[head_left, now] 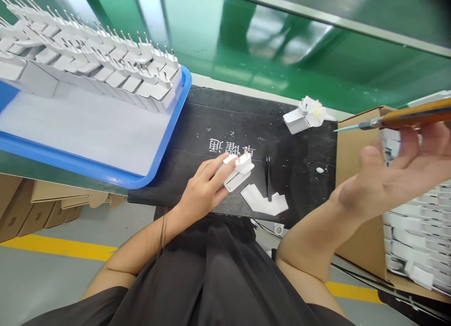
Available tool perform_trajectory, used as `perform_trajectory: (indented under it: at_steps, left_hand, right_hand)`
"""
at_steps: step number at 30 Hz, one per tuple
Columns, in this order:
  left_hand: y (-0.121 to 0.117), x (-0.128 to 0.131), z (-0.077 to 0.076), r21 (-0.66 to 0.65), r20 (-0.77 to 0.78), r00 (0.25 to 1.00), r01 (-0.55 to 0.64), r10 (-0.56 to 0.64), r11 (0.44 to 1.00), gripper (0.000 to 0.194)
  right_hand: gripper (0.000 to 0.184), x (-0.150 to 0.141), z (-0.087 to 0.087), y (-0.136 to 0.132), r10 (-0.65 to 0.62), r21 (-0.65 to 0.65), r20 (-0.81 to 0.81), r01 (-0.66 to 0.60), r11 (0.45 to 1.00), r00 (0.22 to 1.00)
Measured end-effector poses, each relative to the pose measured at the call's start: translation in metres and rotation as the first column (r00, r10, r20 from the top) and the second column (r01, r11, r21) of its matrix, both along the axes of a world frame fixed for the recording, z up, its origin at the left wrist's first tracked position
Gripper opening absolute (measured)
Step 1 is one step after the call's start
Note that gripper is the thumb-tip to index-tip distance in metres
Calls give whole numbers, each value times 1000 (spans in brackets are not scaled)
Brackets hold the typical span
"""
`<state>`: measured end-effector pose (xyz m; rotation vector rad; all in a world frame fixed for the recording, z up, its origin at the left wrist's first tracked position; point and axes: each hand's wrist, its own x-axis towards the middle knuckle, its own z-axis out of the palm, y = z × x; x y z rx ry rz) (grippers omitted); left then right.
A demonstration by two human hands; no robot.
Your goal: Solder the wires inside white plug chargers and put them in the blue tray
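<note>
My left hand is closed around a white two-pin plug charger over the black mat, its pins pointing up and away. In my raised right hand, at the right edge, is a slim tool with an orange handle, a metal collar and a pale blue pointed tip; its exact kind is unclear. That tip points left, well apart from the charger. Black tweezers and a folded white cloth or paper piece lie right of the left hand. Another white plug charger, with crumpled white material against it, sits farther back.
At left, a blue tray bears rows of white plug chargers. A cardboard box packed with white pieces stands at right, below my right arm. Green panelling runs along the back. Cartons are low at left.
</note>
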<state>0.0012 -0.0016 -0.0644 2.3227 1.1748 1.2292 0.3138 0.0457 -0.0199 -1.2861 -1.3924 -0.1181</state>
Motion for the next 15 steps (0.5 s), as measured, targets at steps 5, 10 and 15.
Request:
perform_trajectory:
  at_steps: [5, 10, 15]
  left_hand:
    - [1, -2, -3, 2, -16, 999, -34, 34, 999, 56]
    - [1, 2, -4, 42, -41, 997, -65, 67, 997, 54]
    - [1, 7, 1, 86, -43, 995, -82, 86, 993, 54]
  right_hand:
    - [21, -51, -4, -46, 176, -329, 83, -140, 934, 981]
    - [22, -72, -17, -72, 361, -489, 76, -281, 826, 930]
    - [20, -77, -22, -72, 177, -442, 115, -109, 890, 977]
